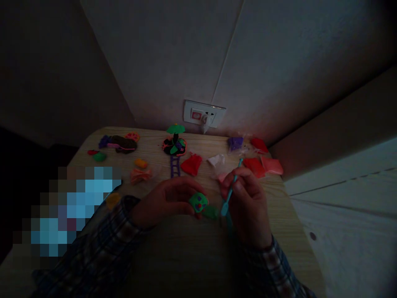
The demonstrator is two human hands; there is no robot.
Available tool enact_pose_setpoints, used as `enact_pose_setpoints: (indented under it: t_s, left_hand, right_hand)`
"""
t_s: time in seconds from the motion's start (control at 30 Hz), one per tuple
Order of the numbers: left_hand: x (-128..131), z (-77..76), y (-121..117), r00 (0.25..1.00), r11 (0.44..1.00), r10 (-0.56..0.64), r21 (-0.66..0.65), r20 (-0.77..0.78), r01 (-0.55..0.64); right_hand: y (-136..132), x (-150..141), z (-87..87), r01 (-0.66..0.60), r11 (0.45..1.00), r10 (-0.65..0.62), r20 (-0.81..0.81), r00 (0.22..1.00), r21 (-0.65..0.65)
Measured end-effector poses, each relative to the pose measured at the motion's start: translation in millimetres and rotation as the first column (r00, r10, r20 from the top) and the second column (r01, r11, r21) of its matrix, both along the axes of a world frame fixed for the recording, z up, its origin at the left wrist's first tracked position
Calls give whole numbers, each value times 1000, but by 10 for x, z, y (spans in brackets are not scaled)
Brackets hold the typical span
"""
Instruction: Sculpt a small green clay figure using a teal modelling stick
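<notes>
Between the fingers and thumb of my left hand (173, 200) is a green clay face (198, 202) with purple eye spots and a red nose. My right hand (248, 203) grips a light blue modelling tool (230, 192), its flat end pointing down and apart from the face. Just right of the face, a green lump (211, 212) lies low by the tabletop. Behind my hands stand a purple clay ladder (175, 166) and a dark clay piece (174, 146) topped by a green umbrella shape (176, 129).
Packets of clay, among them a red one (191, 164), a purple one (235, 143) and an orange one (254, 166), lie on the wooden table (297, 231). A brown clay figure (123, 143) rests at the back left. A wall socket (204, 114) holds a plug. A pixelated bright patch covers the left side.
</notes>
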State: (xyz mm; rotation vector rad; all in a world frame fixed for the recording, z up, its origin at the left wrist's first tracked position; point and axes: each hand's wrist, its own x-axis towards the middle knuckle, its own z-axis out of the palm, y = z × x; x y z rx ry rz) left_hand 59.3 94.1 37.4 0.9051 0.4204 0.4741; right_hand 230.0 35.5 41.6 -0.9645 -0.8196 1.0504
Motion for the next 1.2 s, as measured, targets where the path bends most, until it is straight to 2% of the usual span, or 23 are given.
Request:
enact_pose_setpoints:
  t_s: [0.1,0.2,0.27,0.4,0.57,0.67,0.83,1.2]
  left_hand:
    - [-9,-7,2,999,999,26,32,28,-27]
    - [-23,-3,7,995,997,65,46,81,-68]
    - [-32,-3,10,988,994,89,51,125,-96]
    - [-50,-21,15,973,983,159,67,168,-172]
    - [-69,-34,27,973,976,203,62,110,-211]
    - [-68,-19,34,973,976,202,55,113,-209]
    - [-67,-11,34,972,977,198,57,126,-207]
    - [-71,-31,39,965,971,221,65,145,-232]
  right_hand:
    - [152,-83,134,63,998,-63,2,998,32]
    - [304,-202,287,6,994,-3,-25,1000,107]
    - [356,-278,329,-28,988,29,-9,1000,151]
    - [333,-345,234,-51,988,46,44,998,142]
    - [280,-314,111,-99,983,93,45,995,155]
    - [283,-300,116,-121,979,112,62,992,163]
    - [282,-278,136,-87,984,77,74,994,155]
    - [274,-268,105,-150,965,146,34,989,214]
